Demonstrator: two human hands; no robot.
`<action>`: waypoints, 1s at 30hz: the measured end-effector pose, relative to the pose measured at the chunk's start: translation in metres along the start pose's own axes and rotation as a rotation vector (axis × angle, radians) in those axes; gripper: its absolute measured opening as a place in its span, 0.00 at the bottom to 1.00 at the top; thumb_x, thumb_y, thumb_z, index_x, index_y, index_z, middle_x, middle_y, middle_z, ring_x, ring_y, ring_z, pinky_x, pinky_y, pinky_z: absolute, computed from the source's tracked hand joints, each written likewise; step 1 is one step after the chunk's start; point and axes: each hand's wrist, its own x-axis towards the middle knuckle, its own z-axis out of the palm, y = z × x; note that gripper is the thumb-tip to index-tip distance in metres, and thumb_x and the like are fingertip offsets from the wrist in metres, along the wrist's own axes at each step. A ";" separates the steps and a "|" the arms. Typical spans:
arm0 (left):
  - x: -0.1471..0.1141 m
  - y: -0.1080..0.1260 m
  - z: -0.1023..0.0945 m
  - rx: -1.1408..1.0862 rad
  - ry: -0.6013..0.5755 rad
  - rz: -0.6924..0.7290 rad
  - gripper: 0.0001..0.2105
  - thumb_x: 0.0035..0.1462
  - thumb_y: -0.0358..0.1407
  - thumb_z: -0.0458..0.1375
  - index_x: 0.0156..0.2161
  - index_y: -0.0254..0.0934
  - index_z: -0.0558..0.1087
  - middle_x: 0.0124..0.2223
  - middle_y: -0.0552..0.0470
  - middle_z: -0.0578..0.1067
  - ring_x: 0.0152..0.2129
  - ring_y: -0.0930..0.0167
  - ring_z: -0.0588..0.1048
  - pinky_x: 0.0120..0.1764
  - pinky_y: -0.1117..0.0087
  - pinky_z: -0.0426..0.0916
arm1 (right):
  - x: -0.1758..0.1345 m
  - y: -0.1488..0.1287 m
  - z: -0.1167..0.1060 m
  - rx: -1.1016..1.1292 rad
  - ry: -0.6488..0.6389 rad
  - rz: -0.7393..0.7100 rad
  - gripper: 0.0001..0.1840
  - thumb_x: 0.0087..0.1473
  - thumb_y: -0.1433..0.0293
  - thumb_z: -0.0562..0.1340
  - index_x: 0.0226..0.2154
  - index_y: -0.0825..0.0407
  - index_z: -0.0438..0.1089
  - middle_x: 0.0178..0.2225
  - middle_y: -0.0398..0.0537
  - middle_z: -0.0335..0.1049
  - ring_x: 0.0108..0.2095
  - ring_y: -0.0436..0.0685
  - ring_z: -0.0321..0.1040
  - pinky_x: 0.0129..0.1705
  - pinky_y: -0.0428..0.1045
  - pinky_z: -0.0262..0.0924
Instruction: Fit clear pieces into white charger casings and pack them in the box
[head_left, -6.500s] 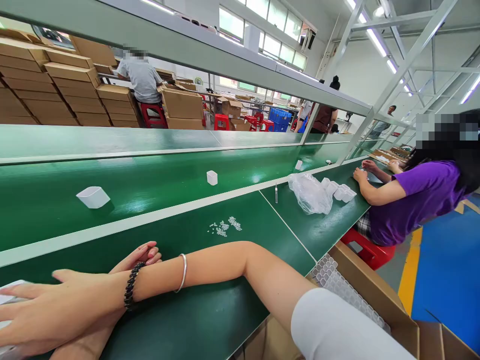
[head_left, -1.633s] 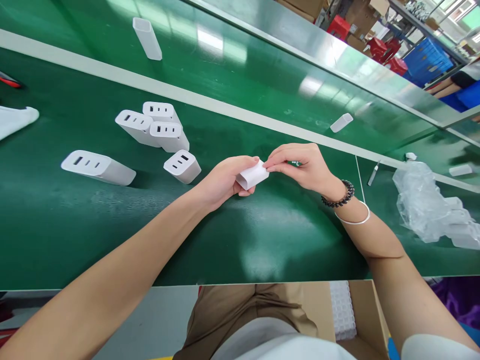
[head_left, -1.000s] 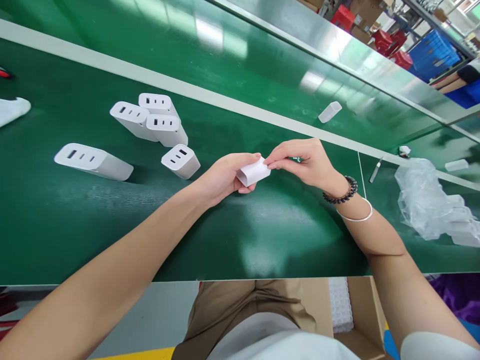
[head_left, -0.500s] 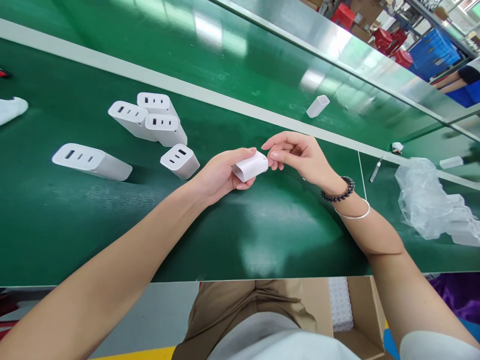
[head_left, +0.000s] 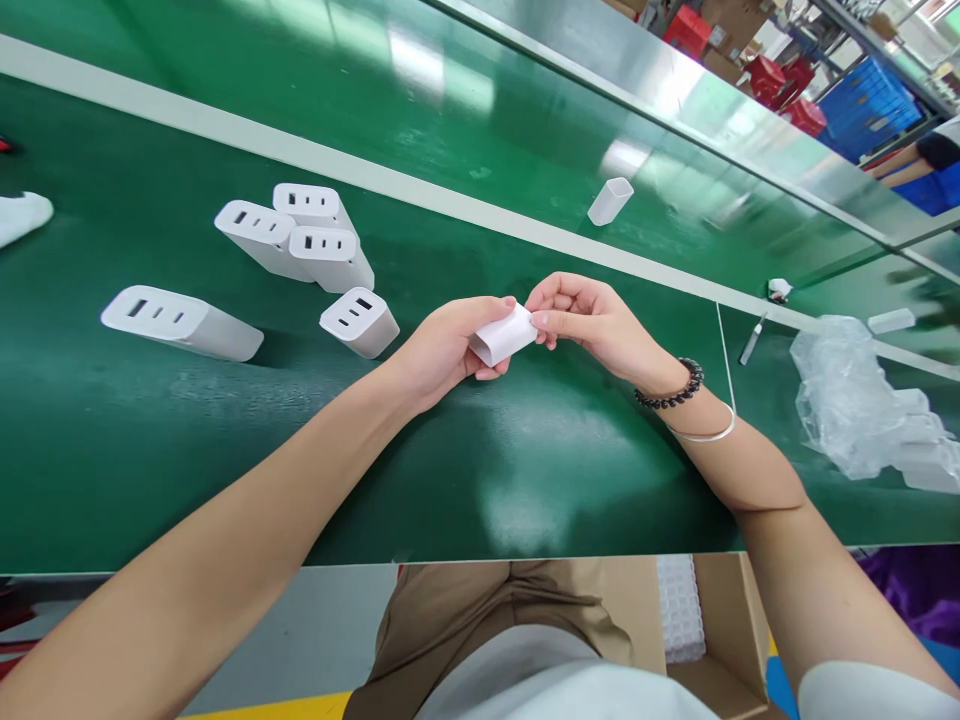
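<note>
Near the middle of the green table, my left hand (head_left: 444,352) is closed around a white hollow charger casing (head_left: 504,335), its open end facing down and left. At the casing's right end, the thumb and fingers of my right hand (head_left: 576,318) pinch its edge; whether they also hold something small is hidden. To the left of my hands stand several white chargers, with port slots on top: a short one (head_left: 360,322) closest to my left hand, a cluster (head_left: 326,258) behind it, and a longer one (head_left: 184,322) farther left.
Beyond the pale dividing strip (head_left: 420,187), another white casing (head_left: 610,202) stands on the far green surface. A slim tool (head_left: 752,340), a clear plastic bag (head_left: 847,395) and white parts (head_left: 926,440) lie to the right. An open cardboard box (head_left: 724,640) is below the table edge.
My right hand has closed in on the casing's right end and now touches it. On the far surface, the white casing and small items have shifted left. My left hand has hardly moved.
</note>
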 end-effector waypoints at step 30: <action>0.006 -0.004 -0.002 0.012 0.041 -0.029 0.08 0.53 0.36 0.60 0.32 0.31 0.72 0.28 0.50 0.70 0.19 0.76 0.68 0.18 0.76 0.58 | 0.001 0.011 0.003 0.201 0.002 0.143 0.13 0.51 0.66 0.70 0.31 0.54 0.67 0.26 0.40 0.65 0.28 0.47 0.64 0.30 0.42 0.62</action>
